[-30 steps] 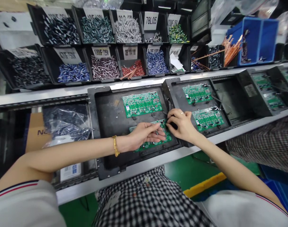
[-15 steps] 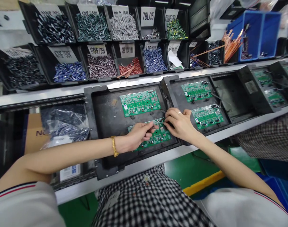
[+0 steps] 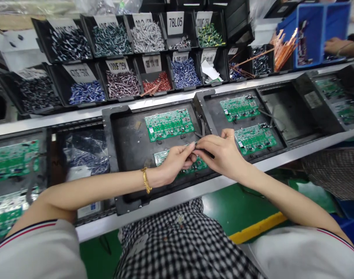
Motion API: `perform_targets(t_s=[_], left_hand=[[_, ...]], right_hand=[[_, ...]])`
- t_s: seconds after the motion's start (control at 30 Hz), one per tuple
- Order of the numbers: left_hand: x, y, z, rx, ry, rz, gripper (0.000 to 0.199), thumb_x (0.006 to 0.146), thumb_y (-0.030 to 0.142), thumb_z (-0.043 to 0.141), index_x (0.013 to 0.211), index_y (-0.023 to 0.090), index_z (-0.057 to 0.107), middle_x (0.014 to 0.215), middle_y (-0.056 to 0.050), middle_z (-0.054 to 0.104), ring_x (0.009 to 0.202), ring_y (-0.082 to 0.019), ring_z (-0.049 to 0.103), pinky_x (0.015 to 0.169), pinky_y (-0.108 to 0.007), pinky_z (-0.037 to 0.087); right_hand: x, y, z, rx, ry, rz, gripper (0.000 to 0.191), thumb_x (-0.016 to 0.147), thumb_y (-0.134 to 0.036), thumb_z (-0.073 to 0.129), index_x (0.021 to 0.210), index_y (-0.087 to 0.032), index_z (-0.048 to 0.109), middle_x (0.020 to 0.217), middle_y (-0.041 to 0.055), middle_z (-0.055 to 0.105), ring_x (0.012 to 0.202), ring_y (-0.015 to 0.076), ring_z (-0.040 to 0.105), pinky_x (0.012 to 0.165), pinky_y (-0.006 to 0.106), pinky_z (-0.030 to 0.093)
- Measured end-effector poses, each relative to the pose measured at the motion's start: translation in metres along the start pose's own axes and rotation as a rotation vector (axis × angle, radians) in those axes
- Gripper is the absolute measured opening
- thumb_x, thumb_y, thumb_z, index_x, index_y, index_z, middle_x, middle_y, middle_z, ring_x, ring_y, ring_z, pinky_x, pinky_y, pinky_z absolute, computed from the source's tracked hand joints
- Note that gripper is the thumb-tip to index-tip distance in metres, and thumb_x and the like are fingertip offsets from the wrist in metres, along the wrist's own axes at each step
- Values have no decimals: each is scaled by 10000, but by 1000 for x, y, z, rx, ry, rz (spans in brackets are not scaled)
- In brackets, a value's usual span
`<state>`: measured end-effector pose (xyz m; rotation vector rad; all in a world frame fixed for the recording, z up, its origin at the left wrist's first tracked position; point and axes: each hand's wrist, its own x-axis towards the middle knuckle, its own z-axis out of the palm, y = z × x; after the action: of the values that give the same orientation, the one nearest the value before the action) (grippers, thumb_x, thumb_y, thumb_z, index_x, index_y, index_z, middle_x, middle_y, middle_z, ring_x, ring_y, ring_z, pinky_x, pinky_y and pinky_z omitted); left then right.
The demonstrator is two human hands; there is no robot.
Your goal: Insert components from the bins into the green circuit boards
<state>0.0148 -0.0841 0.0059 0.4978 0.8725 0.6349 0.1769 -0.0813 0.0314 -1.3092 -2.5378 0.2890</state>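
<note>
My left hand (image 3: 177, 162) and my right hand (image 3: 220, 153) meet fingertip to fingertip above the nearer green circuit board (image 3: 161, 157). Both are closed in a pinch; whatever is between the fingers is too small and too covered to name. The fingers and left palm hide much of that board. Behind it, a second green circuit board (image 3: 169, 124) lies flat in the same black tray (image 3: 126, 143). Dark clips sit along the board edges. A dark strip-like piece (image 3: 203, 127) rests by the tray's right wall.
Labelled black bins of components, such as blue capacitors (image 3: 185, 73) and red parts (image 3: 158, 82), line the back. To the right is another tray with two boards (image 3: 255, 138). A tray with boards (image 3: 14, 159) stands left. Another person's hand (image 3: 335, 45) reaches into a blue bin (image 3: 310, 35).
My hands have come together, the right moving left to meet the left's fingertips. A tray with boards has come into view at left. Another person's hand has appeared at the blue bin.
</note>
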Motion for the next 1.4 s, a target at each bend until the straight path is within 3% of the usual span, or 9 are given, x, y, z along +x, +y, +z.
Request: perform_targets(t_s=[0.13, 0.23, 0.33, 0.43, 0.53, 0.67, 1.1, 1.27, 1.4], left_hand=[[2, 5, -6, -73, 98, -193, 239, 941, 129, 409, 801, 69, 592, 703, -61, 616, 510, -57, 519, 517, -169, 418], [4, 6, -13, 19, 115, -239, 224, 935, 88, 391, 864, 63, 603, 834, -116, 675, 563, -83, 588, 556, -192, 464], [7, 2, -20, 138, 58, -163, 220, 915, 235, 505, 795, 84, 611, 731, -80, 663, 464, -70, 532, 432, -172, 379], [10, 0, -23, 202, 57, -32, 269, 825, 343, 638, 733, 91, 644, 520, 20, 510, 379, -22, 352, 367, -150, 210], [12, 2, -24, 173, 85, 12, 216, 759, 300, 702, 767, 84, 698, 571, 14, 509, 445, -17, 349, 406, -147, 219], [15, 6, -24, 148, 110, -23, 193, 747, 229, 695, 881, 91, 717, 748, -58, 617, 482, -24, 364, 425, -164, 231], [27, 13, -23, 83, 96, -145, 312, 775, 361, 687, 742, 51, 660, 634, -30, 548, 416, -11, 318, 392, -171, 158], [21, 11, -19, 23, 118, -155, 304, 814, 330, 650, 662, 72, 595, 623, -20, 533, 421, -15, 339, 401, -158, 187], [18, 27, -17, -55, 51, -226, 284, 895, 248, 522, 664, 89, 565, 613, -13, 510, 419, -18, 315, 408, -160, 206]], right_hand=[[-1, 18, 2, -82, -62, 17, 178, 886, -163, 440, 807, -152, 599, 928, 53, 684, 850, 182, 585, 730, 351, 182], [0, 35, 12, -67, -148, -2, 161, 837, -106, 447, 782, -146, 593, 982, 74, 653, 913, 198, 560, 716, 347, 174], [2, 45, 21, -38, -197, -1, 139, 807, -94, 463, 770, -144, 587, 994, 85, 617, 975, 215, 524, 699, 337, 166], [4, 48, 24, 0, -219, 6, 141, 794, -81, 464, 754, -146, 582, 992, 81, 594, 991, 214, 497, 694, 332, 161], [5, 47, 24, 32, -236, 12, 159, 780, -53, 454, 742, -147, 577, 994, 75, 585, 998, 207, 482, 696, 333, 161], [5, 47, 24, 44, -237, 39, 174, 783, -40, 439, 736, -149, 567, 991, 77, 588, 1002, 211, 472, 696, 338, 162], [5, 42, 24, -67, -249, 15, 198, 825, -54, 451, 705, -142, 583, 954, 82, 615, 989, 204, 492, 681, 343, 160], [14, 31, 9, 136, -73, 95, 50, 827, -189, 570, 819, -177, 619, 1004, 47, 650, 959, 187, 569, 715, 329, 198], [34, 26, 4, 287, -76, -23, 91, 842, -150, 513, 829, -187, 595, 842, 0, 683, 767, 137, 613, 718, 310, 256]])
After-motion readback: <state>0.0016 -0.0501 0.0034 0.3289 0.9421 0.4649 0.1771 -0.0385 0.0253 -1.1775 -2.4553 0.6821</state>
